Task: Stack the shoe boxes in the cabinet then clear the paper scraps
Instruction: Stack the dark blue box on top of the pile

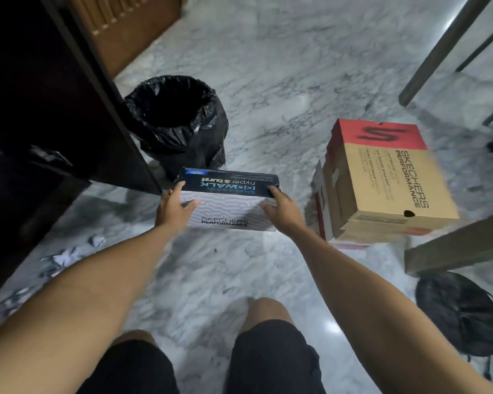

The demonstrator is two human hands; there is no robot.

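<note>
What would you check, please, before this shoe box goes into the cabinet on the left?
1. Grip: left hand and right hand each hold an end of the white and black shoe box: ok.
2. Lid closed on that box: ok.
3. Cabinet open and roomy inside: cannot tell, its interior is dark.
4. Path to the cabinet: the black-lined bin stands just beyond the box: ok, but close.
5. Paper scraps lie on the floor by the cabinet: not ok underfoot.
6. Remaining tan and red boxes sit stacked at right: ok.
</note>
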